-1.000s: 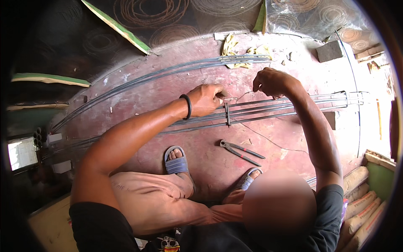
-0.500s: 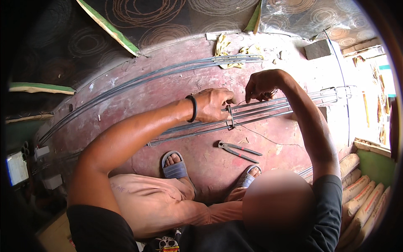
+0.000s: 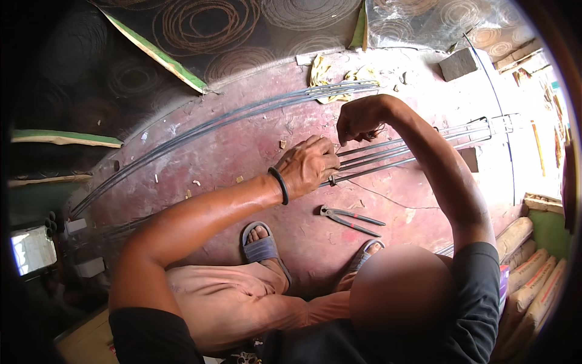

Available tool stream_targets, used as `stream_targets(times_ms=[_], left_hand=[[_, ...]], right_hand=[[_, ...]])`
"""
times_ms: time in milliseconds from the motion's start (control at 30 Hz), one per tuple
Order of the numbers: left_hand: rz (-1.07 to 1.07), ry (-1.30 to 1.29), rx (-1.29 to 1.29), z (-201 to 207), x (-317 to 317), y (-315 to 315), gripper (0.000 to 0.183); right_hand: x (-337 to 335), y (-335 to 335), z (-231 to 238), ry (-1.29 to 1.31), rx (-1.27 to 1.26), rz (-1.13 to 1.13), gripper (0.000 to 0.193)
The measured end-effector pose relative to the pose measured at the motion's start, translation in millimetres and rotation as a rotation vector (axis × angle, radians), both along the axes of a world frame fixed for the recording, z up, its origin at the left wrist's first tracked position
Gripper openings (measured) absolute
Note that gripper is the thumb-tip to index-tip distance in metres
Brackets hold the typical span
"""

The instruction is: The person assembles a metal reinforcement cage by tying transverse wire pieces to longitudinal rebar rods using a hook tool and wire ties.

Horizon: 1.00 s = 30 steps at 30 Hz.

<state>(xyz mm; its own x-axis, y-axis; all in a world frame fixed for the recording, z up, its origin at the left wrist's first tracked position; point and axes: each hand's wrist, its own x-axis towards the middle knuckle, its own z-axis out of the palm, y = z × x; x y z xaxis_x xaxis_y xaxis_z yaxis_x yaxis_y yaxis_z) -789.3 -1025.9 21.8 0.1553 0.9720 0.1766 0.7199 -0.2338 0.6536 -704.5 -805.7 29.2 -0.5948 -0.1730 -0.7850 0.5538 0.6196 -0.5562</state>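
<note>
Several long grey steel rods [image 3: 388, 153] run across in front of me, forming a narrow cage. My left hand [image 3: 308, 161], with a black band on its wrist, is closed over the rods at a small metal stirrup [image 3: 332, 181]. Only the stirrup's lower end shows below my fingers. Just to the right and above the rods, my right hand [image 3: 362, 120] has its fingers curled and pinched. Thin dark tie wires [image 3: 377, 131] stick out from its palm. Pincers [image 3: 350, 219] with dark handles lie on the floor, jaws to the left.
Another bundle of rods [image 3: 242, 114] lies farther off, its right end on yellow cloth [image 3: 321, 71]. Grey blocks [image 3: 459, 64] sit at the far right. Filled sacks [image 3: 527, 285] are stacked at right. My sandalled feet [image 3: 262, 247] stand near the pincers. A loose wire [image 3: 388, 199] trails on the floor.
My left hand has moved down onto the stirrup and covers its upper part. My right hand has shifted slightly left, toward it. The view has tilted a little.
</note>
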Motion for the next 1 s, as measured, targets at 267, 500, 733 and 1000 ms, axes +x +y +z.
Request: stream_targets(times_ms=[267,500,733,1000], left_hand=[[0.245,-0.100,0.015,3,21,-8,0.008],[0.397,-0.291,-0.052,8,34,-9,0.007],[0.670,-0.409,-0.276,18,23,-11,0.018],[0.593,-0.231,-0.408,20,30,13,0.017]], right_hand=[[-3,-21,-7,0.170,0.120,0.095,0.018],[4,-45,10,0.569,0.324,0.388,0.019],[13,-57,9,0.629,0.442,0.123,0.019],[45,-41,-3,0.659,0.474,0.056,0.017]])
